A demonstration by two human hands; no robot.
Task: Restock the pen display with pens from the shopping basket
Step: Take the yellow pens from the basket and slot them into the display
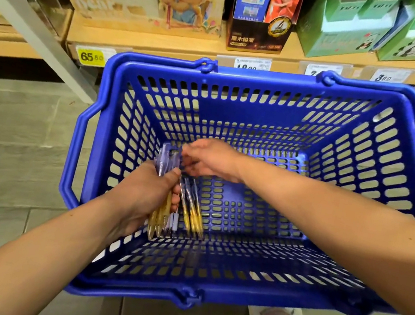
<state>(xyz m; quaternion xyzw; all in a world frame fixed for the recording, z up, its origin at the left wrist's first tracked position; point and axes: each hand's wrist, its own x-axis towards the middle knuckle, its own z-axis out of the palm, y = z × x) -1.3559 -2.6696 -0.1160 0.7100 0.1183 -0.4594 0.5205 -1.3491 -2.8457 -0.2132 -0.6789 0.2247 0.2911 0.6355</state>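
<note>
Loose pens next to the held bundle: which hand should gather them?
Right. The left hand already grips a pen bundle; the right hand is over the top ends of the blurred loose pens in the basket, though its grip is unclear.

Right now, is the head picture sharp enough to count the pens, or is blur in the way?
Head view: the right hand and the separate pens below it are smeared by motion, so no count there; the left hand and its bundle of pens are sharper; the wide lens bows the basket rim; lighting even.
</note>
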